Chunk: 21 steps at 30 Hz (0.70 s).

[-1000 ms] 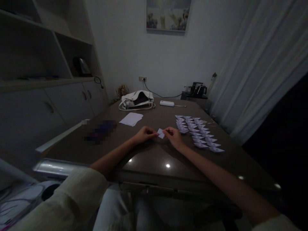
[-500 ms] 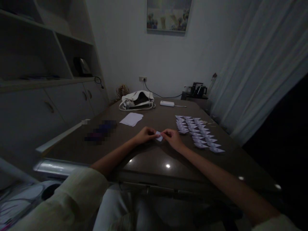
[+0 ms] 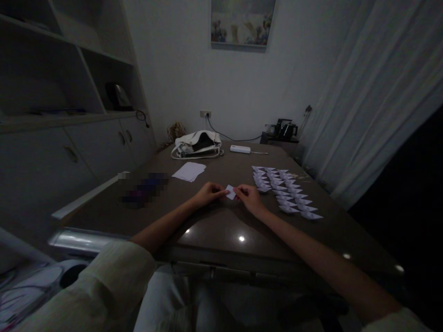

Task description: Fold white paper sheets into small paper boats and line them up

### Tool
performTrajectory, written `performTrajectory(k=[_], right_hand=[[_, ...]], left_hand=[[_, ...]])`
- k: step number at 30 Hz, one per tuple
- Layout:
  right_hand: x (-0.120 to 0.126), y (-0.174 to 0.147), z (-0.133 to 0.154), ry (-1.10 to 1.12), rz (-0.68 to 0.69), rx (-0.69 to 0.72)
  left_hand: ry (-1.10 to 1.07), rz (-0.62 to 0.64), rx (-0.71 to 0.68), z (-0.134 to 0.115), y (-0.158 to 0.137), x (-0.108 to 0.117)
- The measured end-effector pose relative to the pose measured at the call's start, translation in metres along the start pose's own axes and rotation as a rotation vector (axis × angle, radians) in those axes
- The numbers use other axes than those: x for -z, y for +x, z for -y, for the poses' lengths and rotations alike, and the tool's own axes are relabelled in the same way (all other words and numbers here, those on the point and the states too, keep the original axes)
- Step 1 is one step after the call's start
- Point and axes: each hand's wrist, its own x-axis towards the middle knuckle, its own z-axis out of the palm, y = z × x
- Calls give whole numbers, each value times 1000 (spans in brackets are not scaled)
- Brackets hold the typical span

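Note:
A small folded piece of white paper [image 3: 230,192] is pinched between my two hands, just above the brown table [image 3: 211,221]. My left hand [image 3: 208,194] grips its left corner with thumb and fingers. On the opposite side, my right hand [image 3: 249,198] pinches the right edge. To the right stand several folded paper boats [image 3: 285,195], lined up in rows. A stack of white paper sheets [image 3: 189,171] lies beyond my left hand. The paper's finer folds are too small to make out.
At the far end of the table rest a white handbag [image 3: 199,144] and a white power strip [image 3: 240,149], its cord running right. A blurred dark item [image 3: 143,189] lies at left. Kettles [image 3: 286,130] stand on a small stand behind the table.
The folded paper has turned slightly and shows more of its face between my fingers. Both hands have barely moved, the right one shifting slightly to the right.

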Motion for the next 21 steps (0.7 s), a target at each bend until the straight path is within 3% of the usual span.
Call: performTrajectory(k=[11,16,21], right_hand=[[-2,0,1,213,35,-87],[-1,0,2,214,10,-76],[0,1,-1,225,-22,-88]], left_hand=[[35,1,-77,-2,-3,-3],[125,-127,-211,-7,-5,-6],[295,-106,-344,-13,-7,-8]])
